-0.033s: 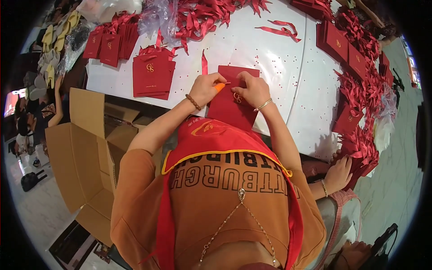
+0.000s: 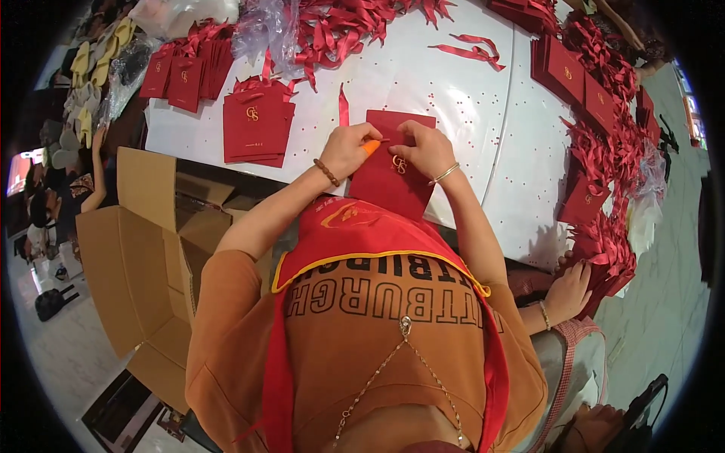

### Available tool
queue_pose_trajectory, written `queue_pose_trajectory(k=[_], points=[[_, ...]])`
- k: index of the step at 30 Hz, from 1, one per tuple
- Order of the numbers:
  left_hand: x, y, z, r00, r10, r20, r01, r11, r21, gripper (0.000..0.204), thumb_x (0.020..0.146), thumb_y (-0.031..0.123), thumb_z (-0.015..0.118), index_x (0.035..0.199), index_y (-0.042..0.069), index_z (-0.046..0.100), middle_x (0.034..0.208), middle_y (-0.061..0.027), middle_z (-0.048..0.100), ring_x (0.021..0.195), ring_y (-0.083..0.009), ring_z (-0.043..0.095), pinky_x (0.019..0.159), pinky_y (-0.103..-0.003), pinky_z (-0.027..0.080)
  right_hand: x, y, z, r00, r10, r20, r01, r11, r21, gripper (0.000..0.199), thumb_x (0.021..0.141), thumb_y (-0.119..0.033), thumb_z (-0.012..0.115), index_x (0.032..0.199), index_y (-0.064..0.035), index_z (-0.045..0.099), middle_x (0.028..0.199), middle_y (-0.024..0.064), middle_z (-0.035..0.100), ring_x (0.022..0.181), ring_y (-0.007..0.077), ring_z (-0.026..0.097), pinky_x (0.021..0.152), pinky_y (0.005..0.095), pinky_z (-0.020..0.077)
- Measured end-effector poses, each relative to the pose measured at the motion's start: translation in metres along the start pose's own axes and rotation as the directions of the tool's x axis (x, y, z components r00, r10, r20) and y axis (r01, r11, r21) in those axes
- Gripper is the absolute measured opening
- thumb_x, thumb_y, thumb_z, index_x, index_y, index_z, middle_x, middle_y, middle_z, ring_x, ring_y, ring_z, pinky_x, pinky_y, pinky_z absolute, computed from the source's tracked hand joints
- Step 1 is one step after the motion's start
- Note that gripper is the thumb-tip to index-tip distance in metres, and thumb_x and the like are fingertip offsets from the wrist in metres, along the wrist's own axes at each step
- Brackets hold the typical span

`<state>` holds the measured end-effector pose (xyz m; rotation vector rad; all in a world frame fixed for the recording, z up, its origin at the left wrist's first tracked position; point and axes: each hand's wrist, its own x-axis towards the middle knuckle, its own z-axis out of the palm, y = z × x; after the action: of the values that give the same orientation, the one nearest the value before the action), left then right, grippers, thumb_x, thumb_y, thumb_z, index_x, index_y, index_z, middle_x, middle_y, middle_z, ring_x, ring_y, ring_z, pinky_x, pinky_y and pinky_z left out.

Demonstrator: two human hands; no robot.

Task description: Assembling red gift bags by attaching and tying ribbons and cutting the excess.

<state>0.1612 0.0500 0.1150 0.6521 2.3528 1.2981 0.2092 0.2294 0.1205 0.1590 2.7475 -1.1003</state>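
Note:
A flat dark red paper bag [image 2: 389, 185] with gold print lies before me, over the table's near edge and against my apron. My left hand [image 2: 350, 151], with a brown bead bracelet, is closed at the bag's upper left. Between its thumb and fingers shows a small orange piece [image 2: 370, 146] with a thin tip on the bag; I cannot tell its kind. A red ribbon [image 2: 343, 106] stretches from beside this hand up the table. My right hand [image 2: 429, 155], wearing a bangle, has its fingers curled onto the bag's upper right; its fingertips are partly hidden.
Stacked red bags [image 2: 257, 128] lie to the left, others [image 2: 578, 75] at the right. Red ribbons [image 2: 332, 38] pile up at the back beside clear plastic [image 2: 264, 30]. An open cardboard box [image 2: 143, 249] stands at my left. Another person's hand [image 2: 570, 291] rests by bags at right.
The bag stays in place. My left hand has shifted very slightly with the orange piece; my right hand is almost unmoved.

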Motion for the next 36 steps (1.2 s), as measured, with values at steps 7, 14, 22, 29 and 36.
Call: queue_pose_trajectory(k=[7, 14, 22, 29, 36], points=[[0.003, 0.006, 0.009, 0.999, -0.008, -0.051, 0.007, 1.0, -0.024, 0.012, 0.074, 0.008, 0.058, 0.084, 0.002, 0.06, 0.073, -0.0117, 0.062, 0.064, -0.0207, 0.059, 0.058, -0.03, 0.046, 0.001, 0.004, -0.005, 0.997, 0.015, 0.069, -0.017, 0.999, 0.03, 0.038, 0.072, -0.032, 0.064, 0.104, -0.0128, 0.061, 0.082, 0.012, 0.064, 0.079, 0.0279, 0.061, 0.068, 0.0375, 0.0467], [0.006, 0.003, 0.014, 0.988, 0.116, -0.098, -0.117, 0.993, -0.005, 0.012, 0.078, 0.006, 0.058, 0.087, 0.0, 0.06, 0.076, -0.0112, 0.063, 0.067, -0.018, 0.06, 0.061, -0.027, 0.046, 0.002, 0.005, -0.006, 0.989, 0.076, 0.125, -0.086, 0.994, 0.072, 0.037, 0.072, -0.032, 0.063, 0.105, -0.0147, 0.061, 0.083, 0.0115, 0.064, 0.08, 0.0276, 0.061, 0.07, 0.0364, 0.0462], [0.005, 0.003, 0.016, 0.972, 0.226, -0.059, -0.219, 0.969, 0.117, 0.013, 0.076, 0.005, 0.057, 0.088, 0.001, 0.061, 0.083, -0.014, 0.063, 0.075, -0.0264, 0.061, 0.066, -0.032, 0.048, 0.001, 0.016, -0.002, 0.99, 0.043, 0.132, -0.074, 0.967, 0.244, 0.037, 0.073, -0.027, 0.063, 0.107, -0.011, 0.06, 0.091, 0.0128, 0.064, 0.087, 0.0265, 0.06, 0.075, 0.0344, 0.0452], [0.008, 0.013, 0.015, 0.992, 0.124, -0.031, -0.118, 0.982, 0.148, 0.012, 0.074, 0.008, 0.058, 0.084, 0.002, 0.062, 0.078, -0.0137, 0.063, 0.07, -0.0245, 0.061, 0.062, -0.032, 0.047, -0.001, 0.013, -0.005, 0.992, 0.016, 0.127, -0.053, 0.954, 0.294, 0.039, 0.073, -0.023, 0.064, 0.108, -0.0083, 0.06, 0.097, 0.0133, 0.063, 0.091, 0.0261, 0.06, 0.078, 0.0329, 0.045], [0.011, 0.017, 0.006, 0.998, 0.067, 0.007, -0.068, 0.994, 0.089, 0.012, 0.074, 0.008, 0.058, 0.083, 0.001, 0.062, 0.073, -0.0139, 0.063, 0.064, -0.0223, 0.061, 0.059, -0.031, 0.046, -0.002, 0.013, -0.001, 0.993, -0.021, 0.115, -0.018, 0.946, 0.324, 0.036, 0.075, -0.011, 0.065, 0.109, -0.0007, 0.058, 0.091, 0.0108, 0.064, 0.081, 0.0142, 0.059, 0.073, 0.0252, 0.0455]])
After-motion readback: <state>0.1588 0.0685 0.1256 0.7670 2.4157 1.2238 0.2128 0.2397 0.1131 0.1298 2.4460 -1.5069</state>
